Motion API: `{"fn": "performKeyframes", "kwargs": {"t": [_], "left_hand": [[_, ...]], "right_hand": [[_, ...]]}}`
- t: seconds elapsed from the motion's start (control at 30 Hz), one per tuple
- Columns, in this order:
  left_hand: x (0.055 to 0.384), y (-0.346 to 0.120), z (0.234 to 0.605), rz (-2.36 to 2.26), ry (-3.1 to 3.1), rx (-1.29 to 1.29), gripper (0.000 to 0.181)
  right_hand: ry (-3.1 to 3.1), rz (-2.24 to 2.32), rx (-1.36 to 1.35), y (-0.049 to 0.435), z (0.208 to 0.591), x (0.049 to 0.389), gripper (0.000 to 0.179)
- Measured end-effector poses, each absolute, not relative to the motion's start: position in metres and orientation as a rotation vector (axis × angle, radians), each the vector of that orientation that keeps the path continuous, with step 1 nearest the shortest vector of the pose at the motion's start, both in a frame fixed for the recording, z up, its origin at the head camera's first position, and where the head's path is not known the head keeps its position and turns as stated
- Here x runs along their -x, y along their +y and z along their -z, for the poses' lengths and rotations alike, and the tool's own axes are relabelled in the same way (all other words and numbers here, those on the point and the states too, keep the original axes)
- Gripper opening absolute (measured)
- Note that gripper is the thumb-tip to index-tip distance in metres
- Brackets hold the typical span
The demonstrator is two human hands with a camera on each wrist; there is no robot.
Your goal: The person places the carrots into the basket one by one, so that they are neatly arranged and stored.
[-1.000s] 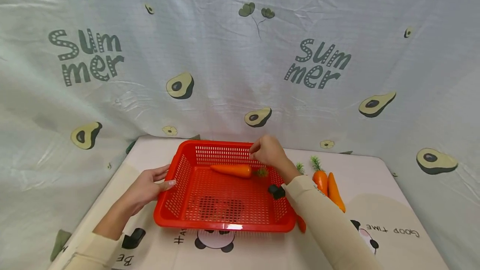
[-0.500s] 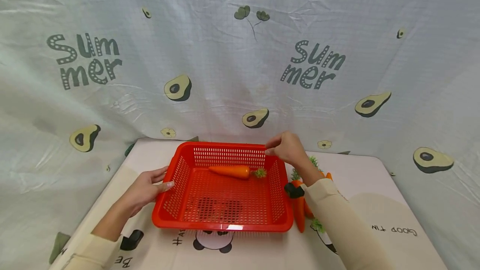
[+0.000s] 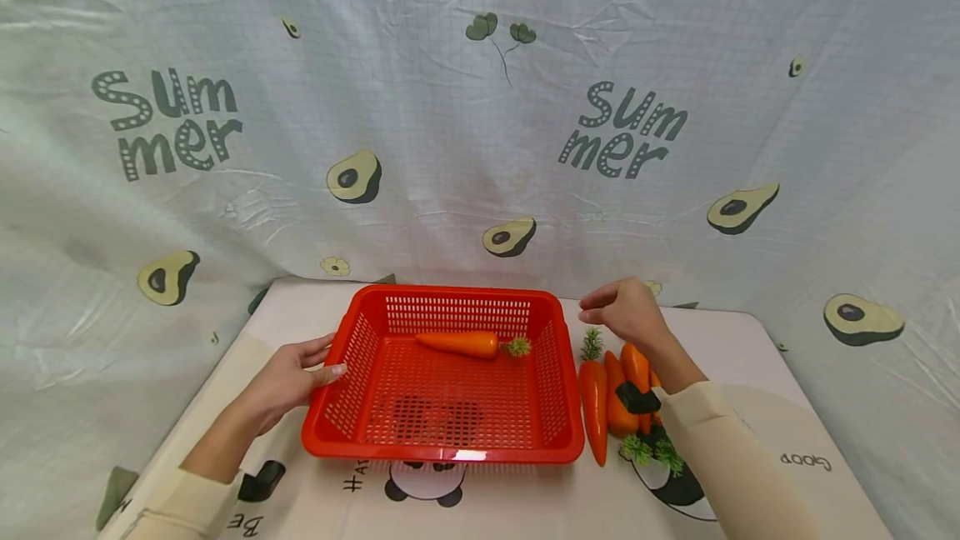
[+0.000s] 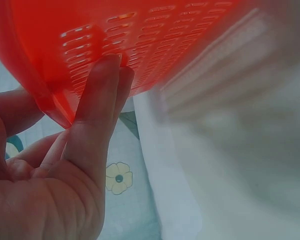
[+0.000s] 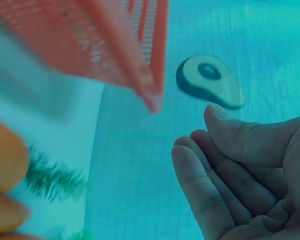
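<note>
Step in hand, judged from the layout: loading carrots into the red basket (image 3: pixel 360 448), with 1 carrot (image 3: pixel 457 343) lying inside it, towards the far wall at the centre of the head frame. At least 3 loose carrots (image 3: pixel 593 408) lie right of the basket, lower right of the frame, partly covered by the right wrist. The next move would seem to call for lowering the right hand (image 3: pixel 624 311) and pinching 1 of these.

Pose: the right hand is raised just above the loose carrots, right of centre, back upward; fingers loosely bent, thumb apart from the fingertips, nothing held. The left hand (image 3: pixel 294 369), left of centre, pinches the basket's left wall, thumb over the rim, fingers against the outside. Both forearms enter from the bottom corners.
</note>
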State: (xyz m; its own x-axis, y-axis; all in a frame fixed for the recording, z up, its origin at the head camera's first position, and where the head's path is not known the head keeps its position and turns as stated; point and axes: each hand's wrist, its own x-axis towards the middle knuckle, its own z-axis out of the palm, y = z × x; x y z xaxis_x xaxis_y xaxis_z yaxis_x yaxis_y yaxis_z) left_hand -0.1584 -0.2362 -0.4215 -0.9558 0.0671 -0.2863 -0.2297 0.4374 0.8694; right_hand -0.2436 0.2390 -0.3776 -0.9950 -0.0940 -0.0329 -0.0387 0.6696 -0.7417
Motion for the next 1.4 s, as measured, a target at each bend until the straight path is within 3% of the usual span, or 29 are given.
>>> {"fn": "performKeyframes", "kwargs": {"t": [0.7, 1.4], "left_hand": [[0.16, -0.231, 0.419, -1.522, 2.424, 0.153, 0.077], [0.158, -0.233, 0.419, -1.521, 2.42, 0.173, 0.076]], "right_hand": [[2.872, 1.087, -0.114, 0.314, 0.42, 0.209, 0.03], [2.791, 0.922, -0.394, 0.339, 0.456, 0.176, 0.077]]}}
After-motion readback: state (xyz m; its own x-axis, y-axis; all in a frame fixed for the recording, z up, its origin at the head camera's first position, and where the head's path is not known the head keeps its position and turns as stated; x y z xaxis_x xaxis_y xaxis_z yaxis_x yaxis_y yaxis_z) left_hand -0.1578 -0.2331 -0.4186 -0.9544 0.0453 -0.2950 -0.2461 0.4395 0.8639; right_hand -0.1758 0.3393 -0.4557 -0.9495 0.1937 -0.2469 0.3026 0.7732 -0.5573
